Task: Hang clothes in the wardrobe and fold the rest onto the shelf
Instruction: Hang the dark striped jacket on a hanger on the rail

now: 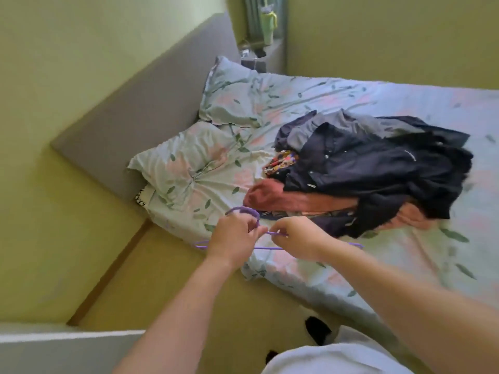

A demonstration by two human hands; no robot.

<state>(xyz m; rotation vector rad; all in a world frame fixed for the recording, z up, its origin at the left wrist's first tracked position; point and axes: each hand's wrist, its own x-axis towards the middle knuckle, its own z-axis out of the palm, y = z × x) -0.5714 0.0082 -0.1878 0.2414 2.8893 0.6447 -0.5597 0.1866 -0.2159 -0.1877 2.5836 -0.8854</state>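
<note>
Left hand (233,238), right hand (295,237) hold hanger (243,209) | clothes pile (378,163) beyond | pillow (189,168) left

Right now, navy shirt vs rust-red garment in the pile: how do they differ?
The navy shirt lies on top of the pile; the rust-red garment lies under it, poking out towards the near pillow. The navy shirt shows pale buttons; the rust-red garment shows none. Both are crumpled on the bed, and neither is on the purple hanger that the left hand and right hand hold.
</note>
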